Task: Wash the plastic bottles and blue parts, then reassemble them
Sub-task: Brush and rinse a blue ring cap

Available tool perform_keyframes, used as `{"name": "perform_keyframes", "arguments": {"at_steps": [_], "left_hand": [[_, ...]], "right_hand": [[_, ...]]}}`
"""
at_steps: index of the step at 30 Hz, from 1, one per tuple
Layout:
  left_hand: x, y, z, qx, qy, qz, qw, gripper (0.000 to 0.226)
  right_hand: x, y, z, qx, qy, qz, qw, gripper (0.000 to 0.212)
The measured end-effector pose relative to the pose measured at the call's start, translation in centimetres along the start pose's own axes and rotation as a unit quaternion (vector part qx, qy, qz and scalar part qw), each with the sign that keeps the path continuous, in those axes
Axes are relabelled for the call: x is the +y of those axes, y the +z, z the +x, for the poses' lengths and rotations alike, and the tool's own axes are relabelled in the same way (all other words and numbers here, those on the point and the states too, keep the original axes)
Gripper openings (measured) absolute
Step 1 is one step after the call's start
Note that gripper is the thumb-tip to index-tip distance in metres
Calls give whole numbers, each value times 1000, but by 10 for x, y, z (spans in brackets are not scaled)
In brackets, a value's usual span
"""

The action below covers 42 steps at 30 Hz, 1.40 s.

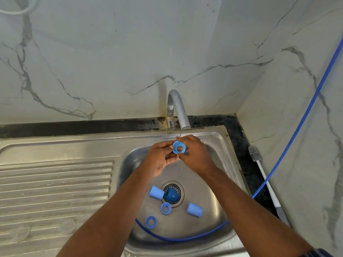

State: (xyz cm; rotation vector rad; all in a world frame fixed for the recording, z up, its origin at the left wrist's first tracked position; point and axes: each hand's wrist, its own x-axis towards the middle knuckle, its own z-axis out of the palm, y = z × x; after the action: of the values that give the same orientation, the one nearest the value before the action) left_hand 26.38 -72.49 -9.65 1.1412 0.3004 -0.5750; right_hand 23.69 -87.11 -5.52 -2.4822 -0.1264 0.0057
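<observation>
Here the sink spreads beneath both hands, a blue hose looping through its basin below them. The tap stands just beyond the hands, its thin stream falling onto them. Right of the right hand a brush lies on the worktop. The left hand and right hand together pinch a ring. Below them in the basin lie a left cap, a right cap, a cone in the drain, a near ring and a far ring.
</observation>
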Motion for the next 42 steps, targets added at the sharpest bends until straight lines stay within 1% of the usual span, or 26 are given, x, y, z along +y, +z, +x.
{"name": "perform_keyframes", "arguments": {"at_steps": [4, 8, 13, 16, 19, 23, 25, 26, 28, 30, 33, 35, 37, 39, 42], "left_hand": [[0, 4, 2, -20, -4, -48, 999, 24], [2, 9, 5, -36, 10, -48, 998, 24], [4, 3, 5, -27, 33, 14, 999, 21], [6, -3, 2, -10, 59, 66, 996, 22], [8, -11, 1, 21, 71, 101, 992, 21], [11, -21, 3, 68, 43, 101, 992, 21], [10, -25, 2, 69, 16, 96, 993, 22], [9, -26, 3, 65, 3, 87, 994, 22], [4, -27, 2, 60, -23, 61, 996, 21], [-1, -24, 2, 52, -45, 39, 997, 19], [-9, -16, 3, 37, -57, 36, 997, 14], [-12, -9, 6, 34, -55, 41, 997, 12], [-14, -4, 10, 32, -48, 56, 997, 13], [-14, 0, 14, 33, -27, 105, 994, 16], [-7, 4, 16, 44, 36, 168, 984, 24]], "right_hand": [[10, 0, -1, 19, -14, 28, 999, 32], [17, -1, -1, 36, -7, 54, 998, 33], [20, 3, 0, 25, 52, 115, 992, 37], [22, 11, 3, -7, 99, 172, 980, 43], [20, 18, 7, -36, 109, 209, 971, 49], [19, 25, 8, -69, 133, 266, 952, 44], [22, 30, 7, -75, 147, 286, 944, 40], [24, 33, 6, -73, 155, 290, 942, 42], [27, 35, 2, -64, 167, 288, 941, 49], [31, 35, 0, -51, 174, 280, 943, 50], [36, 31, -4, -30, 164, 241, 956, 49], [38, 29, -5, -14, 150, 216, 965, 45], [39, 26, -6, 1, 137, 194, 971, 41], [38, 23, -5, 20, 126, 181, 975, 39], [36, 21, -4, 39, 108, 144, 983, 37]]}}
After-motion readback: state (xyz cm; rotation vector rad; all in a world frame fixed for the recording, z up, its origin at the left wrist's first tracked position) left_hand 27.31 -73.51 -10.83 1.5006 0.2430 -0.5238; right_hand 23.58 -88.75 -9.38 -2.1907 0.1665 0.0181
